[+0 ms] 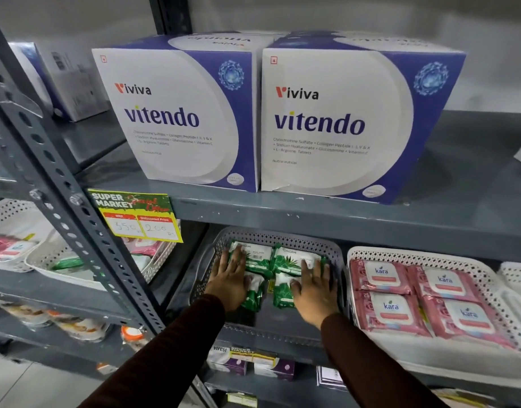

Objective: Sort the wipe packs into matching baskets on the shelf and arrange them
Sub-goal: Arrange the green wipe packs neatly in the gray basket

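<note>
A grey perforated basket (283, 237) on the middle shelf holds several green and white Origami wipe packs (285, 257). My left hand (228, 279) lies flat on the packs at the basket's left side, fingers spread. My right hand (315, 287) presses flat on the packs at the right side, fingers apart. Neither hand is closed around a pack. To the right, a white perforated basket (368, 251) holds several pink Kara wipe packs (391, 307) laid in two rows.
Two large Vitendo boxes (177, 119) stand on the shelf above, low over the baskets. A grey slotted upright (62, 184) with a yellow price tag (135, 216) runs at the left. White baskets (20, 228) with mixed packs sit on the left rack.
</note>
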Available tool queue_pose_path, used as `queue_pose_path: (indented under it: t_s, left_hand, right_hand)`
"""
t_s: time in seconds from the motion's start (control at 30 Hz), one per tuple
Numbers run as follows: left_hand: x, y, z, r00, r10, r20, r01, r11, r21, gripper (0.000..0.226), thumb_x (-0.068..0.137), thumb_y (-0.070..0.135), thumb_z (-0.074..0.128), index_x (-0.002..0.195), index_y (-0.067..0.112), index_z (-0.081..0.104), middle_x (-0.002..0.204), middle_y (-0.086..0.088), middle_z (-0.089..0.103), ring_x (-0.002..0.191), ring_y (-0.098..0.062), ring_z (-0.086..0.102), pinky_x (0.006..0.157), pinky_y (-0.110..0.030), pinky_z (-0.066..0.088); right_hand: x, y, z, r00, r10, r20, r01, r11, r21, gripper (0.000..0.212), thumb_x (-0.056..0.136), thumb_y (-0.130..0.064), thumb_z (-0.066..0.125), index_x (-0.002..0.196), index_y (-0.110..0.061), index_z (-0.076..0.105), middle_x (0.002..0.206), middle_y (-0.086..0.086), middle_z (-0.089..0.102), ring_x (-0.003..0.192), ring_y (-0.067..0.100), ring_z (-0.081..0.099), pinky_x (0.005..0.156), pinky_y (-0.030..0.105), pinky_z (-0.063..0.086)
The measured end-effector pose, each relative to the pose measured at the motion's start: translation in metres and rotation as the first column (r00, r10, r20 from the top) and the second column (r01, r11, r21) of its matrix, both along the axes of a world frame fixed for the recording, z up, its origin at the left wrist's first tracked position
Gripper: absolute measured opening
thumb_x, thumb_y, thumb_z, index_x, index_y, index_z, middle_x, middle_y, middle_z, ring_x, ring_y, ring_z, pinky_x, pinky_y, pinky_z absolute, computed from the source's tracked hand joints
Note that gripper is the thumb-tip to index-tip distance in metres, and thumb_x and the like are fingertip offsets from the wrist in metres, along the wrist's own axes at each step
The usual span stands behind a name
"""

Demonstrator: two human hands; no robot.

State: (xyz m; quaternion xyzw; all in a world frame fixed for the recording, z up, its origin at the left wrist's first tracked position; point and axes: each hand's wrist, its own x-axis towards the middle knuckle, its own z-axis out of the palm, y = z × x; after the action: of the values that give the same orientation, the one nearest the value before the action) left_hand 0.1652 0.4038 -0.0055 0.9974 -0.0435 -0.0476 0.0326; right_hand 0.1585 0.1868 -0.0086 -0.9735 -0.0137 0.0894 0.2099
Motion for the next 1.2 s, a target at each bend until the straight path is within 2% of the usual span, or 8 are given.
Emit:
queue_pose_path:
  t_s: [0.13, 0.37, 0.63, 0.7, 0.8, 0.9, 1.0, 1.2]
  left_hand:
    - [0.014, -0.001, -0.015, 0.997, -0.071, 0.020, 0.070, 0.997, 0.024, 0.082, 0.084, 0.054, -0.016, 0.156, 0.016, -0.011, 0.159, -0.005, -0.021, 0.145, -0.031, -0.022, 0.117, -0.046, -0.016]
    - [0.030, -0.009, -0.018, 0.998, -0.037, -0.046, 0.036, 0.999, -0.020, 0.062, 0.101, 0.048, 0.005, 0.155, 0.024, -0.015, 0.160, 0.004, -0.019, 0.144, -0.024, -0.024, 0.118, -0.053, -0.011]
    - [0.031, -0.021, -0.019, 0.991, 0.059, -0.119, -0.064, 0.997, -0.039, 0.063, 0.101, 0.050, 0.007, 0.157, 0.027, -0.009, 0.161, 0.008, -0.018, 0.147, -0.025, -0.020, 0.117, -0.054, -0.011]
    - [0.032, -0.038, -0.016, 0.988, 0.069, -0.141, -0.085, 0.990, -0.109, 0.065, 0.101, 0.052, 0.008, 0.158, 0.023, -0.005, 0.162, 0.002, -0.019, 0.146, -0.026, -0.022, 0.117, -0.052, -0.011]
    - [0.016, -0.088, -0.001, 0.998, -0.015, 0.061, 0.037, 0.927, -0.372, 0.067, 0.103, 0.049, 0.015, 0.158, 0.014, 0.004, 0.164, -0.006, -0.005, 0.148, -0.024, -0.013, 0.120, -0.043, -0.006]
    - [-0.010, -0.166, 0.019, 0.929, -0.185, 0.320, 0.324, 0.824, -0.464, 0.061, 0.104, 0.032, 0.035, 0.154, 0.002, 0.020, 0.161, -0.015, 0.018, 0.149, -0.028, 0.010, 0.119, -0.029, -0.001]
    - [-0.027, -0.238, 0.021, 0.882, -0.374, 0.286, 0.465, 0.791, -0.398, 0.065, 0.097, 0.031, 0.027, 0.154, 0.001, 0.019, 0.161, -0.015, 0.017, 0.149, -0.032, 0.009, 0.119, -0.032, -0.004]
    - [-0.026, -0.308, -0.015, 0.970, -0.240, -0.032, 0.229, 0.952, -0.203, 0.068, 0.102, 0.041, 0.018, 0.156, 0.009, -0.009, 0.159, -0.006, -0.023, 0.147, -0.031, -0.019, 0.117, -0.049, -0.014]
  right_hand:
    - [0.002, 0.006, -0.010, 1.000, 0.011, -0.026, -0.014, 0.994, -0.106, 0.067, 0.099, -0.054, 0.015, 0.154, -0.025, -0.008, 0.162, 0.007, -0.023, 0.148, 0.033, -0.023, 0.118, 0.058, -0.008]
    - [0.005, 0.014, -0.019, 0.999, 0.018, 0.029, -0.013, 0.990, -0.140, 0.058, 0.096, -0.056, 0.013, 0.150, -0.047, -0.006, 0.164, 0.000, -0.014, 0.150, 0.032, -0.017, 0.115, 0.066, -0.007]
    - [0.006, 0.009, -0.004, 0.990, 0.065, -0.122, -0.075, 0.994, -0.078, 0.062, 0.097, -0.058, 0.013, 0.153, -0.039, -0.003, 0.163, 0.003, -0.018, 0.149, 0.032, -0.021, 0.115, 0.061, -0.012]
    - [0.000, -0.009, 0.009, 0.997, 0.073, 0.005, -0.073, 0.997, 0.012, 0.064, 0.099, -0.052, 0.020, 0.156, -0.027, 0.007, 0.165, 0.010, -0.009, 0.150, 0.031, -0.016, 0.119, 0.049, -0.010]
    - [-0.018, -0.045, 0.030, 0.918, -0.047, 0.395, -0.065, 0.962, 0.265, 0.050, 0.102, -0.033, 0.034, 0.150, -0.019, 0.033, 0.162, 0.006, 0.020, 0.152, 0.025, 0.008, 0.119, 0.027, 0.001]
    - [-0.035, -0.121, 0.033, 0.873, -0.230, 0.430, 0.039, 0.912, 0.409, 0.042, 0.101, -0.024, 0.043, 0.142, -0.025, 0.046, 0.157, 0.001, 0.032, 0.150, 0.020, 0.016, 0.120, 0.031, 0.014]
    - [-0.038, -0.211, 0.019, 0.849, -0.303, 0.433, 0.222, 0.948, 0.228, 0.039, 0.098, -0.016, 0.049, 0.135, -0.022, 0.055, 0.152, 0.014, 0.042, 0.144, 0.035, 0.031, 0.118, 0.045, 0.027]
    - [-0.039, -0.310, -0.011, 0.978, -0.207, 0.017, 0.208, 0.976, -0.062, 0.056, 0.097, -0.050, 0.036, 0.150, -0.044, 0.020, 0.166, 0.001, 0.005, 0.152, 0.030, -0.002, 0.120, 0.057, 0.001]
